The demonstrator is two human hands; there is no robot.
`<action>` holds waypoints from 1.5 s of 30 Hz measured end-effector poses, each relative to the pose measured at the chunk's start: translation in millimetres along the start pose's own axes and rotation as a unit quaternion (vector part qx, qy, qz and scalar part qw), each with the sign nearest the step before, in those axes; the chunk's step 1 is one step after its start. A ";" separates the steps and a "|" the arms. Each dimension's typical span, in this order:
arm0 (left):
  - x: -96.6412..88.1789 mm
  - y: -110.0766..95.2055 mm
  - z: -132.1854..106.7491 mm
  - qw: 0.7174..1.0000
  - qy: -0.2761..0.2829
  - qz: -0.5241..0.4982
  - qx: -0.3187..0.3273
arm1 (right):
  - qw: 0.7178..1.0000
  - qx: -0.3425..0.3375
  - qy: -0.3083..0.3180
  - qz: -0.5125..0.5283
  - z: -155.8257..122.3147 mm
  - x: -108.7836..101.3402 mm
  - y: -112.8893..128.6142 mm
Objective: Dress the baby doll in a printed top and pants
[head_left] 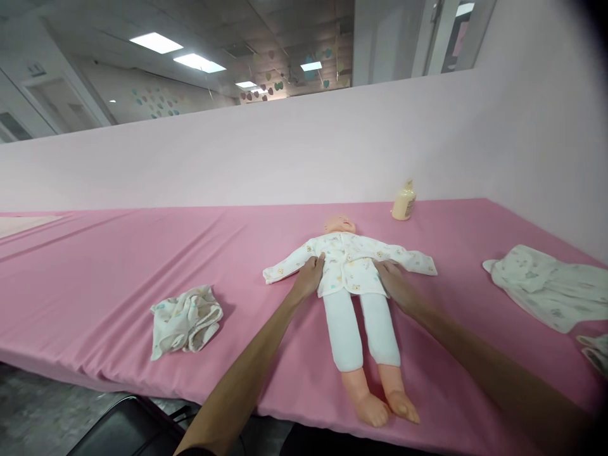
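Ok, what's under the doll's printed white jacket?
White pants emerge from under the jacket; their top and the torso are covered, so any other layer there can't be seen.

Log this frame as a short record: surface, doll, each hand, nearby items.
Surface: pink cloth
Doll: lying, feet toward the near edge
Clothing: patterned white jacket, sleeves spread
Left hand: at the jacket's left side
Right hand: at its right side
Left: crumpled patterned fabric
Back: upright pump bottle
Right: pale garment, partly out of frame
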State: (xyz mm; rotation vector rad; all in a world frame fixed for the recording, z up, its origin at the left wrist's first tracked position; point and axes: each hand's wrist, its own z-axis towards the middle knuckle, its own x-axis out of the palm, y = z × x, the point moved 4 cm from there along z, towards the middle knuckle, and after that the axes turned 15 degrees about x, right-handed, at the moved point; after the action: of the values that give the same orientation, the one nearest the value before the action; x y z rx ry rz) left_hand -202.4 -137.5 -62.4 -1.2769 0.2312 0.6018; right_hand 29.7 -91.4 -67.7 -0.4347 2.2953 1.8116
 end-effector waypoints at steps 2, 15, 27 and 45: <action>1.0 2.2 1.4 1.000 0.005 -0.021 0.016 | 1.000 -0.012 -0.011 -0.017 2.7 0.7 -2.6; -43.5 -31.5 -37.5 0.981 0.169 0.039 0.092 | 0.988 -0.141 0.021 -0.062 -1.3 -19.2 -23.6; -49.6 -27.4 -71.9 0.974 0.199 0.067 0.082 | 0.949 -0.226 0.085 -0.202 -31.9 -19.4 -42.7; -47.6 -6.8 -26.9 0.987 0.007 0.141 0.076 | 0.957 -0.248 -0.009 -0.151 -11.2 -29.1 -20.1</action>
State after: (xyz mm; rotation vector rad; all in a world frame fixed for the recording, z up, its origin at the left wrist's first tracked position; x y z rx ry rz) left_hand -233.6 -177.8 -41.7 -1.1093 0.4663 0.8013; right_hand 64.2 -103.2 -74.1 -0.7870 1.6221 2.1910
